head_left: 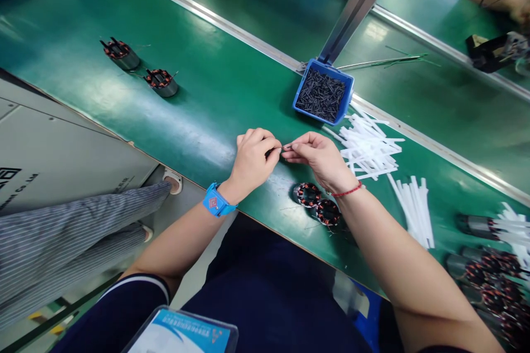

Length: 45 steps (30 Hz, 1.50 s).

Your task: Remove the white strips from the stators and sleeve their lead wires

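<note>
Our right hand (318,155) pinches a thin dark piece (287,147) above the bench (232,83), seemingly for fine control; our left hand (255,155) curls at its end, though we cannot tell its grip. Just beyond, the bin (347,96) sits presumably for easy reach, tubes (370,146) beside it.

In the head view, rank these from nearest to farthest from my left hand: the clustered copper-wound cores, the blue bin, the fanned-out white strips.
From your left hand:
1. Blue bin: ahead and right.
2. Fanned-out white strips: farther right, beyond your right hand.
3. Clustered copper-wound cores: at the picture's lower right edge.
</note>
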### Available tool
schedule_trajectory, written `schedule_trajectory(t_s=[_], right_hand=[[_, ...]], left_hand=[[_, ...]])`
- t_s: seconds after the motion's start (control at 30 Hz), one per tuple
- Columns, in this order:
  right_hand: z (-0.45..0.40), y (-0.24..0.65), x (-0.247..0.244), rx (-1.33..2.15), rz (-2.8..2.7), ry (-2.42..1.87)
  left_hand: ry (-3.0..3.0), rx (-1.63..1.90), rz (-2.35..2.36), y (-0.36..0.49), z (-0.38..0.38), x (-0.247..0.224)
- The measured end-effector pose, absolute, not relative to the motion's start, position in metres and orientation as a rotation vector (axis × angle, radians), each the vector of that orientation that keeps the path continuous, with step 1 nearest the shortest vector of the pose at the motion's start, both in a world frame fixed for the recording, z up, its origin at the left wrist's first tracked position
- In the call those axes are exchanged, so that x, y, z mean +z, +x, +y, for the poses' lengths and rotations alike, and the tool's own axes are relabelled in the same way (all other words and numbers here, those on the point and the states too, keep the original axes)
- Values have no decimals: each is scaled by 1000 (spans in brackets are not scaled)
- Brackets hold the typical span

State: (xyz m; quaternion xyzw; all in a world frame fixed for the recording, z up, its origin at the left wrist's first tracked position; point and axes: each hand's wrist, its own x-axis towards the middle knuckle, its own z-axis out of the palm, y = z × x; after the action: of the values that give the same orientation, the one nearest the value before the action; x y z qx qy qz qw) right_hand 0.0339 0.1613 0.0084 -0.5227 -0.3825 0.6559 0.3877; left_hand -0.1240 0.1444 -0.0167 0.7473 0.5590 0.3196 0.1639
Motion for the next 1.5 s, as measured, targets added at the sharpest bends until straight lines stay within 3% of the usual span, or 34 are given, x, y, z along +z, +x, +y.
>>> schedule_trajectory(t_s=[0.87, 1.5], right_hand=[[158, 36, -7, 1287, -1538, -1511], [155, 25, -1, 776, -1959, -1542]], left_hand=[[2137, 900, 1617, -121, 145, -17], [2171, 854, 1658, -115, 143, -17]])
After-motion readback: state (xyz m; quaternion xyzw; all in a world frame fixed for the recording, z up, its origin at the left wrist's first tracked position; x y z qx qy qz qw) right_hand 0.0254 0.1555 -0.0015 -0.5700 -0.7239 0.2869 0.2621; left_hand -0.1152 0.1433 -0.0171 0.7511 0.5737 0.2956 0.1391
